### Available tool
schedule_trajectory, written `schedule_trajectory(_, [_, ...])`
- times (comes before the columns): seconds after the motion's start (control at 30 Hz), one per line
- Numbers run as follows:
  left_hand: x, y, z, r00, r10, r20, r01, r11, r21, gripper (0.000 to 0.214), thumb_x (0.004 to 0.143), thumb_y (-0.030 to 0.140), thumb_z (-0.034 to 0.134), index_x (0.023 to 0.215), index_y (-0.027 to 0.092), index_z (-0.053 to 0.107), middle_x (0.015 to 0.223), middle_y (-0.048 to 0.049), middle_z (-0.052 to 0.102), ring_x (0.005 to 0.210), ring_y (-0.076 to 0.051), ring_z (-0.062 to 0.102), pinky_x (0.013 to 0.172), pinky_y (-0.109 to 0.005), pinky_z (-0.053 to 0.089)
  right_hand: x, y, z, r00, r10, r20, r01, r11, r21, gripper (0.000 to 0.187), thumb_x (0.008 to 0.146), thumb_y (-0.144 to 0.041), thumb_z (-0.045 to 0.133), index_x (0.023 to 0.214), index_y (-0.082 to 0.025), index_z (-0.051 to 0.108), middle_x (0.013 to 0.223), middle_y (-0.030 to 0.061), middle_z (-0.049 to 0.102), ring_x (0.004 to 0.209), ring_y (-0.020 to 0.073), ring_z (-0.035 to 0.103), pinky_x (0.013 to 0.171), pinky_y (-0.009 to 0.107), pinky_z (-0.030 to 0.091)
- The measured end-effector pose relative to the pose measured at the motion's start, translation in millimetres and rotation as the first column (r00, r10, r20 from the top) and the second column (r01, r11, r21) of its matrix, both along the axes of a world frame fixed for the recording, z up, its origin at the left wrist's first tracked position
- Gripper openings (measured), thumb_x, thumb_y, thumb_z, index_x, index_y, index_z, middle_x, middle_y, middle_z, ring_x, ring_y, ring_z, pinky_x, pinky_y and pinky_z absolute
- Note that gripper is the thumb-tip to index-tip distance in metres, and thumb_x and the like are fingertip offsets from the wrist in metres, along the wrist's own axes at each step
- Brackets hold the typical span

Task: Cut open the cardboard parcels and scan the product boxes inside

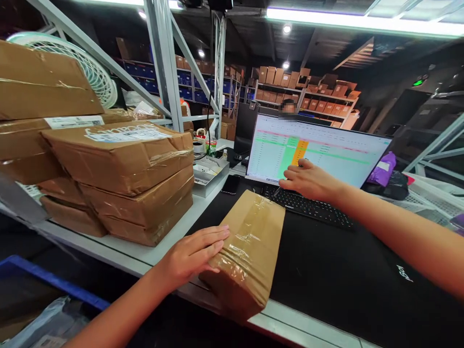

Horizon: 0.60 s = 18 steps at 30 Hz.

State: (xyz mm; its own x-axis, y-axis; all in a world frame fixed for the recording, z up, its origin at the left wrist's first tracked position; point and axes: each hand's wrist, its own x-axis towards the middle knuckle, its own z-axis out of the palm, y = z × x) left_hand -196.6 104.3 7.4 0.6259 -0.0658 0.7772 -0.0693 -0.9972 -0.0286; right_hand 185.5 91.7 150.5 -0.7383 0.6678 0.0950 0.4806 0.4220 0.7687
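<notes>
A taped brown cardboard box (250, 237) lies tilted toward me at the front edge of the desk. My left hand (197, 251) rests on its left side and top, fingers stretched out flat and the thumb lower on the near end. Above the black keyboard (319, 208), my right hand (308, 181) is closed around what looks like a thin dark pen, whose ends show past the fingers. Behind that hand stands a monitor (340, 150) with a spreadsheet of green, orange and pink cells.
Several taped boxes (119, 159) are stacked on the left. A grey tray (210, 176) and a phone (231, 184) lie beyond the box. A black desk mat (326, 270) covers the desk. Right of the monitor are a purple package (382, 169) and a white basket (435, 193).
</notes>
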Motion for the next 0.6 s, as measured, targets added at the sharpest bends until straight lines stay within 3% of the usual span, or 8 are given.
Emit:
schedule_trajectory(0.13, [1,-4,0.5,0.999,-0.014,0.034,0.016,0.999,-0.045,0.060,0.093,0.041,0.063,0.143,0.011,0.049,0.129,-0.0229,0.066,0.134,-0.030,0.057,0.102,-0.047,0.059,24,9,-8.3,0.980,-0.128,-0.151,0.141,0.987,0.074,0.023,0.098,-0.012,0.044,0.093,-0.020,0.065,0.085,0.0054,0.062,0.083,0.0200,0.049,0.083,0.037,0.024])
schedule_trajectory(0.2, [5,-9,1.2,0.999,0.017,0.037,-0.014,0.998,-0.065,0.065,0.089,0.050,0.065,0.139,0.011,0.053,0.126,-0.0218,0.068,0.132,-0.030,0.059,0.103,-0.045,0.058,12,2,-12.9,0.951,-0.047,-0.307,0.067,0.996,0.055,0.024,0.102,-0.020,0.043,0.095,-0.020,0.066,0.084,0.0046,0.061,0.083,0.0192,0.049,0.085,0.038,0.023])
schedule_trajectory(0.27, [11,-13,1.9,0.997,0.077,0.030,-0.074,0.995,-0.067,0.062,0.088,0.055,0.064,0.133,0.012,0.059,0.122,-0.0186,0.071,0.127,-0.028,0.063,0.104,-0.042,0.058,-16,-10,-16.8,0.919,0.103,-0.380,-0.117,0.993,-0.015,0.028,0.105,-0.028,0.039,0.096,-0.020,0.065,0.083,0.0030,0.059,0.083,0.0184,0.048,0.089,0.039,0.023])
schedule_trajectory(0.33, [17,-15,2.5,0.993,0.111,0.042,-0.108,0.992,-0.060,0.059,0.089,0.056,0.061,0.129,0.014,0.063,0.117,-0.0156,0.073,0.122,-0.027,0.066,0.103,-0.041,0.059,-47,-21,-19.3,0.896,0.240,-0.374,-0.301,0.947,-0.114,0.032,0.106,-0.035,0.038,0.094,-0.021,0.063,0.083,0.0019,0.058,0.083,0.0181,0.047,0.091,0.040,0.023])
schedule_trajectory(0.4, [20,-16,2.4,0.992,0.102,0.081,-0.097,0.993,-0.060,0.056,0.091,0.055,0.061,0.129,0.014,0.064,0.114,-0.0144,0.074,0.119,-0.027,0.067,0.101,-0.041,0.060,-69,-25,-19.5,0.880,0.334,-0.339,-0.405,0.900,-0.165,0.034,0.106,-0.040,0.038,0.092,-0.021,0.062,0.083,0.0016,0.057,0.083,0.0182,0.045,0.091,0.040,0.023])
schedule_trajectory(0.5, [21,-15,0.8,0.989,0.086,0.119,-0.079,0.995,-0.062,0.058,0.089,0.052,0.064,0.132,0.013,0.063,0.111,-0.0145,0.075,0.118,-0.027,0.068,0.097,-0.041,0.062,-74,-16,-15.6,0.881,0.392,-0.263,-0.439,0.886,-0.148,0.032,0.107,-0.034,0.037,0.090,-0.021,0.061,0.081,0.0006,0.056,0.082,0.0179,0.043,0.091,0.040,0.023])
schedule_trajectory(0.6, [19,-13,-1.2,0.988,0.089,0.124,-0.082,0.995,-0.064,0.058,0.089,0.052,0.064,0.131,0.012,0.064,0.111,-0.0146,0.075,0.117,-0.027,0.068,0.096,-0.040,0.062,-52,3,-10.1,0.917,0.360,-0.170,-0.383,0.915,-0.125,0.033,0.108,-0.031,0.035,0.089,-0.022,0.060,0.080,-0.0005,0.055,0.080,0.0177,0.043,0.093,0.040,0.023])
